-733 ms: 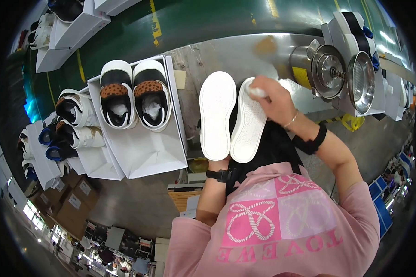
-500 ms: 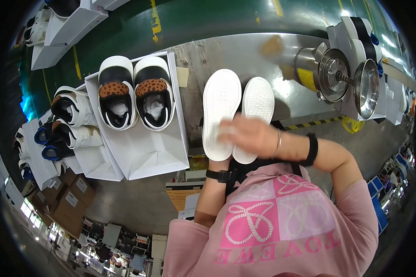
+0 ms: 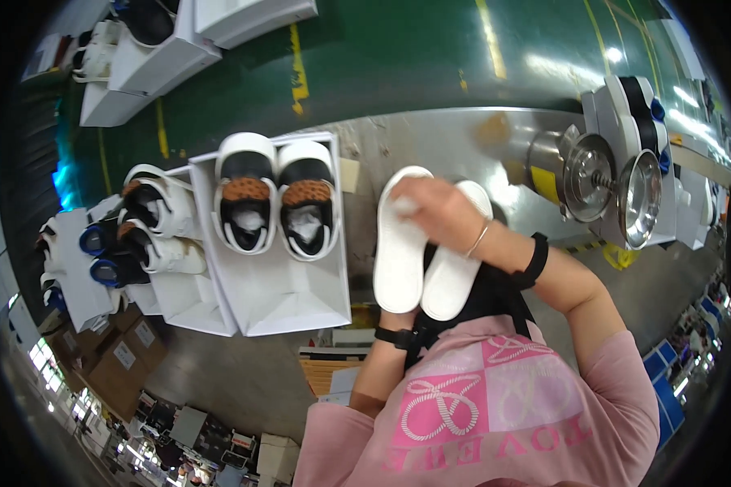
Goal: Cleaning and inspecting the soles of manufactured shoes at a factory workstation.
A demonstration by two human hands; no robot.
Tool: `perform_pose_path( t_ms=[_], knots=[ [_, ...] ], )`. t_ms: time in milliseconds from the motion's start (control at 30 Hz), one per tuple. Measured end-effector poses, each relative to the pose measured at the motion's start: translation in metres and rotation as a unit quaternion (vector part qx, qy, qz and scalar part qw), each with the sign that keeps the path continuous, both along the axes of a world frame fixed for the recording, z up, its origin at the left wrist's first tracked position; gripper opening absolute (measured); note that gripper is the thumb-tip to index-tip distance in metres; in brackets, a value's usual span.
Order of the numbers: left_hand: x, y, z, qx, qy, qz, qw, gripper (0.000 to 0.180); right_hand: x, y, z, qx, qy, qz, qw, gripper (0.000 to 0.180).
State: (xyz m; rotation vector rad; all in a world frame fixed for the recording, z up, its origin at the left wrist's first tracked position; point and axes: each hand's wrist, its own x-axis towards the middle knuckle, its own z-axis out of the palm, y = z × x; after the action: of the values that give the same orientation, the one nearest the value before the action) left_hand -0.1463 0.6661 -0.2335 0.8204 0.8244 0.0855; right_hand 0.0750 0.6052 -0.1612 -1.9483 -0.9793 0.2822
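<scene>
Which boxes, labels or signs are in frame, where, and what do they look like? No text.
Open white shoe box: centre-left on the table, rectangular, holding a black-and-white shoe pair with leopard-print straps.
More open white boxes: to its left, overlapping, with shoes inside.
White boxes: top left on the green floor, one with shoes.
Brown cartons: lower left, each with a white rectangular label.
Small cream tag: on the table right of the centre box.

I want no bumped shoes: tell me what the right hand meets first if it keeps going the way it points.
The right hand points left across the white soles. Past them, likely the white open shoebox holding black-and-white leopard-strap shoes; depth is unclear.
</scene>
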Motion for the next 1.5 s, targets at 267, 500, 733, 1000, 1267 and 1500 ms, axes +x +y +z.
perform_pose_path(
  t_ms=[267,500,733,1000,1267,1500],
  knots=[
    [0.055,0.026,0.077,-0.275,0.094,-0.017,0.957,0.041,0.054,-0.026,-0.020,0.025,0.203,-0.308,0.929,0.026],
    [0.160,0.122,0.252,0.204,0.088,-0.177,0.959,0.012,0.043,-0.060,-0.019,0.265,0.264,-0.449,0.812,0.031],
    [0.328,0.251,0.318,0.824,0.032,-0.249,0.507,0.013,0.008,-0.065,-0.004,0.188,0.293,-0.385,0.855,0.031],
    [0.478,0.365,0.269,0.925,0.079,-0.332,0.168,0.011,0.028,-0.073,0.003,0.181,0.286,-0.444,0.830,0.033],
    [0.474,0.410,0.238,0.872,0.033,-0.266,0.410,0.021,0.057,-0.040,0.003,0.097,0.317,-0.376,0.865,0.032],
    [0.202,0.332,0.311,0.611,0.190,-0.397,0.658,0.018,0.071,-0.008,0.008,0.082,0.422,-0.228,0.873,0.031]
  ],
)
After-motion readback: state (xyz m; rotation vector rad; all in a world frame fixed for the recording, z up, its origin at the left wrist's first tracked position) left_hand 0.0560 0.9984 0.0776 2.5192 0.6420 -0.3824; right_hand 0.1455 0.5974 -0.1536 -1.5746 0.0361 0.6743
